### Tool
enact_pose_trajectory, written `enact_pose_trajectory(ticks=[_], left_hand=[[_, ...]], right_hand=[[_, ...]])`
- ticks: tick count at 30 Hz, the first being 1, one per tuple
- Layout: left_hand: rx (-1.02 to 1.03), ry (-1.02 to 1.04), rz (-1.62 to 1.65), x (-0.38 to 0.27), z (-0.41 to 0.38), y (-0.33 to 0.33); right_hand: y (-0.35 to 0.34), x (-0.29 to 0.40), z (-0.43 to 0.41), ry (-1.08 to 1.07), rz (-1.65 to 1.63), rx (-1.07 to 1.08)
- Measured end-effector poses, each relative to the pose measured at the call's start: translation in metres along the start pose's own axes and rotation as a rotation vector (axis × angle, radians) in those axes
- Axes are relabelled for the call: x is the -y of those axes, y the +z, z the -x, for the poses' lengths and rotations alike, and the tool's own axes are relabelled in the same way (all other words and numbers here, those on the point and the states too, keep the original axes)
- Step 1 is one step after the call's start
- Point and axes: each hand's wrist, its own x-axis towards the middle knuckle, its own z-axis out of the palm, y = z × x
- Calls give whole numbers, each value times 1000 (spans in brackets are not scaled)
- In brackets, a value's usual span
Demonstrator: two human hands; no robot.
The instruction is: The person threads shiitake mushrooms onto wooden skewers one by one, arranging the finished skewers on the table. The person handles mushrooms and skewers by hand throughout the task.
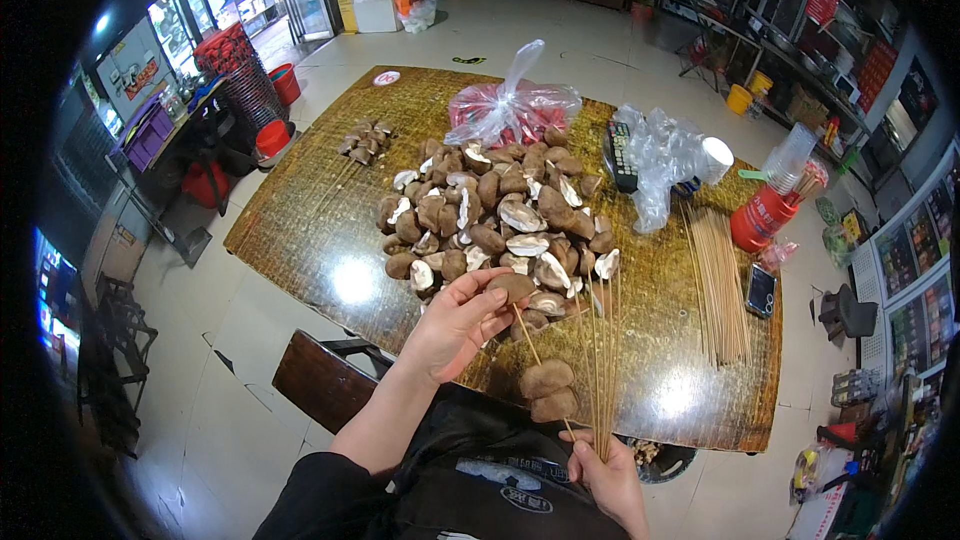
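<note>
Between the fingers of my left hand (465, 319) is a brown mushroom cap (511, 288), at the upper tip of a wooden skewer (528, 334). Lower on that skewer sit two more mushroom pieces (550, 390), touching each other. My right hand (606, 469) grips the skewer's lower end together with a fan of bare skewers (606, 360) pointing up. Beyond my hands lies a large heap of cut mushrooms (487, 202), brown outside and white inside. Farther left on the table, several loaded mushroom skewers (366, 141) lie together.
The wooden table (300, 225) also holds a tied plastic bag (510, 109), a remote control (621, 154), crumpled clear plastic (664, 150), a bundle of skewers (716, 285), a red container (761, 217) and a phone (761, 289). A wooden chair (322, 382) stands at the near left edge.
</note>
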Motion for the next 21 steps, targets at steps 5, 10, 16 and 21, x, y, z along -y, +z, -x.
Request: enact_pose_trajectory(ticks=[5,10,16,21], left_hand=[[-12,-21,-34,6,4,6],[0,-27,-223,36,16,16],[-1,214,-653,44,13,26],[-151,689,-1563,35,-8,21]], right_hand=[[-2,0,0,22,-42,0],[3,3,-1,11,-105,-17],[-2,-3,-4,-28,-268,-141],[-10,-7,-4,-101,-298,-348]])
